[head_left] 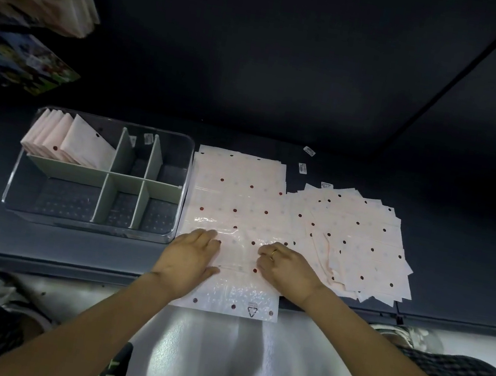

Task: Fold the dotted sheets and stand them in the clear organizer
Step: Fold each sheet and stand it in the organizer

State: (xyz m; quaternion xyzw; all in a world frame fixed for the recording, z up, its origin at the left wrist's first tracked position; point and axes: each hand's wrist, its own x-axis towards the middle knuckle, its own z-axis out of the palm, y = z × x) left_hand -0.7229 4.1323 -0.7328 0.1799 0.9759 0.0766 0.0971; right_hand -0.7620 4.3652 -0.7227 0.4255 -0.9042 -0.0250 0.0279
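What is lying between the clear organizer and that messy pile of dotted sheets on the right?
In the head view, a flat dotted sheet lies between the clear organizer and the loose pile, with both hands on its near part.

**Organizer left, sheets centre and right**

The clear organizer (98, 173) stands on the table (457, 253) at the left. Folded sheets (66, 139) stand in its far-left compartment. Just right of it lies a flat dotted sheet (234, 205), its near edge hanging over the table's front edge. The left hand (188, 258) and right hand (287, 270) rest on its near part. Further right a loose pile of sheets (358, 241) lies beside it. Small labels (302, 168) lie behind the pile.
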